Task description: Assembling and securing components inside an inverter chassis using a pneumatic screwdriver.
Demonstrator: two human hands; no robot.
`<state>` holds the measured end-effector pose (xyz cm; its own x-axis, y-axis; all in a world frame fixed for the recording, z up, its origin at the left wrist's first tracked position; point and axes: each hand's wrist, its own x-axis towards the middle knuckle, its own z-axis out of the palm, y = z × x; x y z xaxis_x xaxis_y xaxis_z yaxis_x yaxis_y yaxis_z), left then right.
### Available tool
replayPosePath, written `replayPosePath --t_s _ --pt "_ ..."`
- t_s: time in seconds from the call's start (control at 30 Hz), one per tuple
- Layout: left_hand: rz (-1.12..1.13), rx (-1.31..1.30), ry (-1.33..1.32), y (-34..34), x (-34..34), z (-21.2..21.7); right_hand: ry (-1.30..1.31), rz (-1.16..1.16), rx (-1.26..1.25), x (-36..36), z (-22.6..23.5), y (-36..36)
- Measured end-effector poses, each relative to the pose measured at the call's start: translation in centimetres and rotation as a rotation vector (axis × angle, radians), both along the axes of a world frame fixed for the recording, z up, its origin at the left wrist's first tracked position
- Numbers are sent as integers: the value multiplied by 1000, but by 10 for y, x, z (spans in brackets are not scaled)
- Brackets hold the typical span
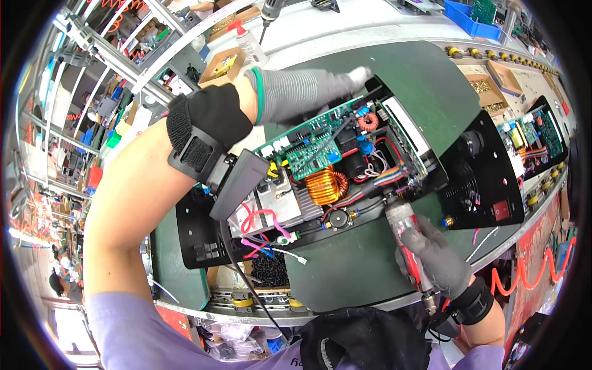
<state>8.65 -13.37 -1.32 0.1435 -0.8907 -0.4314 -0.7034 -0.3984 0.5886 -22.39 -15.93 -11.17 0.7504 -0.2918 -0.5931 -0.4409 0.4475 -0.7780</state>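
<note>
My right hand (pixel 441 256), in a grey glove, is wrapped round a red and silver air ratchet wrench (pixel 410 243). The wrench's head meets the near edge of an open black metal chassis (pixel 191 237), close to a ribbon of coloured wires (pixel 391 176). Inside the chassis sit a green circuit board (pixel 311 145), a copper-wound coil (pixel 324 185) and a finned heat sink. My left hand (pixel 330 83), also gloved in grey, stretches along the far side to the chassis's far corner. Its fingers are blurred and partly hidden, so their grip is unclear. Loose pink and blue wires (pixel 265 237) hang over the front.
A black end panel with a red switch (pixel 501 209) stands to the right on the green mat (pixel 425 74). Black screws (pixel 269 271) fill a tray at the near edge. Roller tracks (pixel 493 54) border the mat. A spray bottle (pixel 246 43) and hanging power screwdriver (pixel 271 12) are behind.
</note>
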Motion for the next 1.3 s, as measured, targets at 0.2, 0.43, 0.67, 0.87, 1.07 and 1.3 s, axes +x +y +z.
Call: replayPosePath --t_s 0.2,0.43,0.67,0.87,1.07,1.3 --pt "-4 234 188 -8 8 -12 60 38 -59 0 3 -7" --pt "-316 246 371 -22 17 -47 92 14 -181 -3 -4 -5" --pt "-4 354 668 -27 5 -63 89 11 -365 -2 -7 -1" --pt "102 371 737 -29 -1 -67 57 30 -164 -2 -7 -11" --pt "-55 314 742 -40 7 -91 118 117 -106 -3 -6 -17" --pt "-247 209 803 -60 14 -138 134 72 -65 -1 -3 -13"
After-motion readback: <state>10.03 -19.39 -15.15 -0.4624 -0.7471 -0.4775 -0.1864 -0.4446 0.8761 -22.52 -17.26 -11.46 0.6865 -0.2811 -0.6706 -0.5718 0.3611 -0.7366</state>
